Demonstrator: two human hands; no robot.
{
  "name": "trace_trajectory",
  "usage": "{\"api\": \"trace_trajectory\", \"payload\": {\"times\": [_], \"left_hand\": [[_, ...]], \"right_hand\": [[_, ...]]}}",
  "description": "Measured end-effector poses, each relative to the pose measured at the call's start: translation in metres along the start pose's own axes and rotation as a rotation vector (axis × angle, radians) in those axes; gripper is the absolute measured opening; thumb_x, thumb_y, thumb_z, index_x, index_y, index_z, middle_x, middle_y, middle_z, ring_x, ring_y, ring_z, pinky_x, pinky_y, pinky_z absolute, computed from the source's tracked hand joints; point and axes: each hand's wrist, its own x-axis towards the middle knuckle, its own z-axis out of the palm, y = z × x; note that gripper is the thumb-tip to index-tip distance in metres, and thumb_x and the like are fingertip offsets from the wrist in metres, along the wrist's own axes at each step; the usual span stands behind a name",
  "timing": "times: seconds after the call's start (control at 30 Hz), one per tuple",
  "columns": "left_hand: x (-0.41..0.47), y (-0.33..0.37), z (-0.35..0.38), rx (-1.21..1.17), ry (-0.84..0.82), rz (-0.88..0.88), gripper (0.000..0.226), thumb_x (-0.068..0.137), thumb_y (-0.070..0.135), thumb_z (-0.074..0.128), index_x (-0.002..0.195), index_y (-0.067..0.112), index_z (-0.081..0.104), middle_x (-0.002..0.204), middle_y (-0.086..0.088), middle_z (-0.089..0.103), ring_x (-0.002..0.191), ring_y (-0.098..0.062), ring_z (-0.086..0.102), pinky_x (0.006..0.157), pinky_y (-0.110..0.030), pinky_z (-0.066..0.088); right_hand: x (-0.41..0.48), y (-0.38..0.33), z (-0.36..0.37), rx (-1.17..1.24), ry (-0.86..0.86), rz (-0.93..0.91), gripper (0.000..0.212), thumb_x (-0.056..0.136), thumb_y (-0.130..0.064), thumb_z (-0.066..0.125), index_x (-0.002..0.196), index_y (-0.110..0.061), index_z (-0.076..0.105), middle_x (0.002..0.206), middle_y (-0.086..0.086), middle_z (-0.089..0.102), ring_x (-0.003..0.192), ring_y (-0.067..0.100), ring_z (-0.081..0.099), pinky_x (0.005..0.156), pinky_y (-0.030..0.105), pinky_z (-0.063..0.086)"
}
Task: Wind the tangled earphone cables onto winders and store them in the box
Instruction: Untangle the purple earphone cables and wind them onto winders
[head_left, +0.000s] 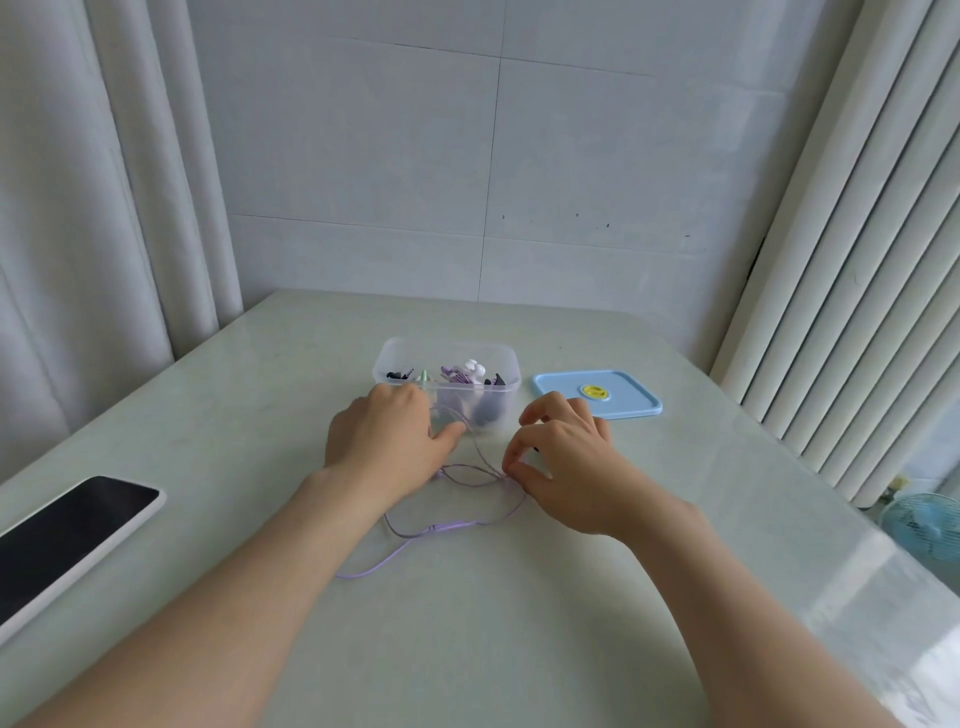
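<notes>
Lilac earphone cable (452, 526) lies in slack, crossing loops on the counter (519, 639) between the hands, probably left loose so the tangle can be teased apart before winding. The right hand (563, 467) pinches one strand at a crossing; the left hand (384, 441) rests over the cable's far end, its fingers hidden, so whether it grips anything cannot be told. Just behind, the clear box (506, 353) stands uncovered, its blue lid (631, 408) set aside at right, likely to keep the mouth free.

right hand (561, 462) pinching purple cable (447, 526), left hand (384, 436) near clear box (511, 387)
</notes>
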Motion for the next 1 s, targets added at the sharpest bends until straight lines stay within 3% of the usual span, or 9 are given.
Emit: {"api": "trace_trajectory", "payload": {"times": [0.1,0.23,0.43,0.53,0.67,0.77,0.87,0.93,1.0], "left_hand": [[-0.006,0.008,-0.003,0.053,-0.009,-0.053,0.039,0.087,0.058,0.067,0.082,0.020,0.064,0.085,-0.003,0.062,0.078,-0.032,0.055,0.068,-0.033,0.045],[-0.009,0.013,-0.004,0.004,-0.019,-0.077,0.014,0.087,0.033,0.064,0.095,0.022,0.069,0.096,-0.006,0.065,0.082,-0.034,0.058,0.073,-0.034,0.050],[-0.014,0.016,-0.009,0.036,-0.052,-0.130,0.005,0.090,0.021,0.059,0.091,0.016,0.057,0.088,-0.005,0.049,0.082,-0.034,0.047,0.070,-0.033,0.040],[-0.013,0.017,-0.009,0.030,-0.038,-0.150,0.002,0.091,0.014,0.059,0.093,0.015,0.058,0.093,-0.009,0.055,0.085,-0.034,0.049,0.071,-0.034,0.041],[-0.010,0.015,-0.011,-0.081,-0.025,-0.161,0.032,0.086,0.001,0.061,0.101,0.025,0.076,0.107,-0.009,0.069,0.096,-0.037,0.065,0.072,-0.034,0.046],[-0.007,0.014,-0.009,-0.168,0.053,-0.053,0.037,0.084,-0.001,0.058,0.097,0.029,0.077,0.106,-0.002,0.072,0.095,-0.035,0.067,0.073,-0.033,0.050],[-0.006,0.017,-0.009,-0.393,0.230,0.230,0.042,0.087,-0.011,0.055,0.102,0.027,0.064,0.102,0.008,0.073,0.093,-0.023,0.070,0.073,-0.036,0.055],[-0.009,0.022,-0.013,-0.512,0.278,0.375,0.041,0.095,-0.011,0.053,0.109,0.026,0.046,0.106,0.009,0.071,0.095,-0.015,0.071,0.075,-0.039,0.056],[-0.011,0.026,-0.014,-0.586,0.298,0.457,0.033,0.103,-0.001,0.055,0.111,0.027,0.039,0.108,0.004,0.071,0.098,-0.017,0.072,0.078,-0.044,0.058]], "right_hand": [[0.001,-0.003,0.002,-0.003,0.010,-0.008,0.019,0.104,-0.038,0.057,0.114,-0.036,0.073,0.127,-0.008,0.043,0.118,0.020,0.037,0.097,0.032,0.028],[0.002,-0.007,0.005,0.009,0.026,-0.017,0.018,0.106,-0.036,0.054,0.115,-0.034,0.069,0.122,-0.008,0.051,0.116,0.022,0.040,0.100,0.037,0.031],[0.003,-0.008,0.005,0.006,0.055,-0.032,0.015,0.104,-0.031,0.058,0.109,-0.034,0.072,0.111,-0.012,0.064,0.117,0.019,0.043,0.102,0.039,0.031],[0.003,-0.008,0.006,0.001,0.064,-0.032,0.016,0.103,-0.029,0.058,0.108,-0.034,0.072,0.109,-0.014,0.065,0.117,0.019,0.043,0.101,0.038,0.030],[0.005,-0.008,0.008,0.009,0.087,-0.030,0.022,0.104,-0.025,0.055,0.113,-0.035,0.073,0.108,-0.015,0.067,0.116,0.019,0.042,0.100,0.037,0.028],[0.006,-0.008,0.009,0.000,0.122,-0.008,0.028,0.106,-0.023,0.049,0.118,-0.035,0.071,0.106,-0.014,0.068,0.114,0.020,0.045,0.097,0.038,0.029],[0.008,-0.007,0.007,0.144,0.305,-0.008,0.030,0.102,-0.019,0.052,0.127,-0.034,0.060,0.106,-0.013,0.063,0.099,0.014,0.053,0.096,0.040,0.042],[0.006,-0.010,0.000,0.369,0.451,-0.055,0.046,0.102,-0.018,0.058,0.142,-0.038,0.047,0.121,-0.013,0.051,0.094,0.004,0.056,0.090,0.024,0.048],[0.004,-0.015,-0.007,0.475,0.529,-0.102,0.050,0.105,-0.024,0.059,0.150,-0.038,0.041,0.131,-0.015,0.045,0.104,0.001,0.056,0.088,0.009,0.042]]}}
